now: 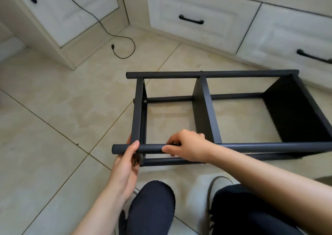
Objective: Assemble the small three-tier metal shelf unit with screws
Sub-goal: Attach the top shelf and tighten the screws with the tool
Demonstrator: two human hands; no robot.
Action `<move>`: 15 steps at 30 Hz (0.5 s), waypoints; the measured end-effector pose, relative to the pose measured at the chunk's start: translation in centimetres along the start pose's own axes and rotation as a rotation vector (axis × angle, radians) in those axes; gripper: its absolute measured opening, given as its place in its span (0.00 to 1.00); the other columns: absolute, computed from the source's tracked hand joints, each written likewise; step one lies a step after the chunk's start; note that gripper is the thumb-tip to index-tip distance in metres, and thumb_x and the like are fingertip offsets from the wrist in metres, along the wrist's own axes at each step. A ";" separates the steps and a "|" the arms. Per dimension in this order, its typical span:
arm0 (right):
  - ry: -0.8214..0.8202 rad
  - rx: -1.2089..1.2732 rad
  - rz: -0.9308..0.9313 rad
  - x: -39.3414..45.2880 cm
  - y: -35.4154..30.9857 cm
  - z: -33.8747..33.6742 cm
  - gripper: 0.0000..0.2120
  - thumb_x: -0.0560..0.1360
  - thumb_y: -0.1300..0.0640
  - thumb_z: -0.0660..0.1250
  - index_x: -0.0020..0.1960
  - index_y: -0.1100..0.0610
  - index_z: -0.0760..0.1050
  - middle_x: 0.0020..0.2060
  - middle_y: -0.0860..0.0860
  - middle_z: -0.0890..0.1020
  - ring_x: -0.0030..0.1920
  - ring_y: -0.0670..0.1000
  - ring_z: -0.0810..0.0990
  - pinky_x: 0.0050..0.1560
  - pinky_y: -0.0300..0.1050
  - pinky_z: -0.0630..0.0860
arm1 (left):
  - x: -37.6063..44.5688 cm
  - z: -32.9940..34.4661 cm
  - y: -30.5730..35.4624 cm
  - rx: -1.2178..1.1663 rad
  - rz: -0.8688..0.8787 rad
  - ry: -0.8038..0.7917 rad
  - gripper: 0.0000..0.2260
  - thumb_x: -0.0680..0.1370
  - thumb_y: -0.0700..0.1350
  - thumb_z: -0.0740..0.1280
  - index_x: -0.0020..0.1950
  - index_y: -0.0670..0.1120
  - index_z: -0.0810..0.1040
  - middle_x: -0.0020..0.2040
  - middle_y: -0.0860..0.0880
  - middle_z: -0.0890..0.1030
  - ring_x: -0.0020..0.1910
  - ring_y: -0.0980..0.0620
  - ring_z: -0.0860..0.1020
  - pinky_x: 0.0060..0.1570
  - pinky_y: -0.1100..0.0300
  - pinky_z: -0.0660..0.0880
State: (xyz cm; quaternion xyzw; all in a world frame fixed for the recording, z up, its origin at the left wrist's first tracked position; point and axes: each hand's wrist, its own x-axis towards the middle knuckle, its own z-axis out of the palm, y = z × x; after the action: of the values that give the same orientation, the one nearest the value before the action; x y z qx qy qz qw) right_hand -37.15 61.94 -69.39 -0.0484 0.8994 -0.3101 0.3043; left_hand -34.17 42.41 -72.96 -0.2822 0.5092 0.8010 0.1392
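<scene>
Shelf unit (204, 109) lies on its side on the tiled floor (53, 109), three panels fitted. Left hand (126, 163) grips the near post (150, 147) at the end-panel corner; right hand (186, 146) curls round it. Likely seating this joint; next needs a screw, none visible.

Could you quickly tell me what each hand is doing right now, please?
Left hand: grips the near post at its end.
Right hand: grips the same post.

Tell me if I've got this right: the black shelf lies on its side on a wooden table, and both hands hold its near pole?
Not quite. The head view shows the shelf lying on a tiled floor, not a wooden table. The rest holds: left hand and right hand both hold the near pole.
</scene>
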 end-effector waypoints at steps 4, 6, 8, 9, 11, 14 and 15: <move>0.104 0.064 -0.011 -1.4 -1.3 -2.3 0.17 0.77 0.37 0.63 0.48 0.49 0.82 0.35 0.42 0.81 0.41 0.46 0.77 0.58 0.55 0.68 | -0.7 1.6 3.1 0.148 0.072 0.001 0.24 0.72 0.52 0.73 0.66 0.45 0.78 0.49 0.54 0.84 0.54 0.54 0.80 0.57 0.57 0.73; 0.181 0.121 -0.037 -2.9 -2.1 -4.0 0.17 0.77 0.38 0.65 0.49 0.50 0.83 0.39 0.45 0.84 0.42 0.48 0.79 0.57 0.56 0.73 | -1.6 3.3 5.4 0.222 0.139 0.014 0.21 0.73 0.54 0.74 0.63 0.46 0.80 0.51 0.55 0.85 0.56 0.56 0.80 0.54 0.59 0.72; 0.238 0.174 -0.075 -3.7 -2.8 -5.4 0.17 0.77 0.40 0.65 0.48 0.51 0.83 0.40 0.48 0.84 0.42 0.50 0.80 0.54 0.56 0.75 | -2.0 5.0 7.4 0.253 0.173 0.021 0.18 0.73 0.54 0.75 0.59 0.48 0.81 0.55 0.53 0.84 0.61 0.53 0.79 0.56 0.57 0.72; 0.274 0.190 -0.092 -4.5 -3.3 -6.2 0.16 0.77 0.40 0.65 0.47 0.52 0.83 0.40 0.49 0.84 0.42 0.52 0.80 0.52 0.56 0.75 | -2.7 6.0 8.7 0.261 0.200 0.002 0.18 0.72 0.54 0.75 0.58 0.49 0.81 0.56 0.53 0.84 0.62 0.51 0.78 0.61 0.54 0.71; 0.329 0.245 -0.129 -6.0 -4.1 -7.9 0.15 0.78 0.43 0.65 0.48 0.53 0.82 0.42 0.54 0.84 0.45 0.59 0.82 0.49 0.57 0.78 | -4.2 8.1 11.1 0.286 0.255 -0.040 0.15 0.71 0.55 0.76 0.55 0.54 0.82 0.57 0.54 0.83 0.63 0.51 0.76 0.69 0.49 0.67; 0.393 0.328 -0.200 -8.5 -5.3 -10.3 0.13 0.80 0.47 0.64 0.53 0.55 0.81 0.44 0.54 0.85 0.50 0.61 0.81 0.52 0.57 0.79 | -6.8 11.2 14.5 0.311 0.343 -0.111 0.08 0.74 0.51 0.75 0.52 0.60 0.81 0.57 0.56 0.83 0.60 0.55 0.77 0.69 0.52 0.65; 0.411 0.355 -0.222 -9.3 -5.6 -11.0 0.12 0.81 0.48 0.63 0.54 0.55 0.81 0.44 0.52 0.85 0.50 0.61 0.81 0.53 0.56 0.79 | -7.6 12.2 15.4 0.315 0.369 -0.131 0.08 0.75 0.50 0.75 0.52 0.60 0.81 0.57 0.57 0.83 0.58 0.57 0.77 0.69 0.53 0.65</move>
State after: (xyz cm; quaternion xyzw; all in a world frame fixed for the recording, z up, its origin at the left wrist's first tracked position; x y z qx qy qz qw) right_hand -36.51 65.83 -54.42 -0.0286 0.8632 -0.4971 0.0837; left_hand -39.71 46.99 -53.13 -0.1070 0.6605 0.7403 0.0654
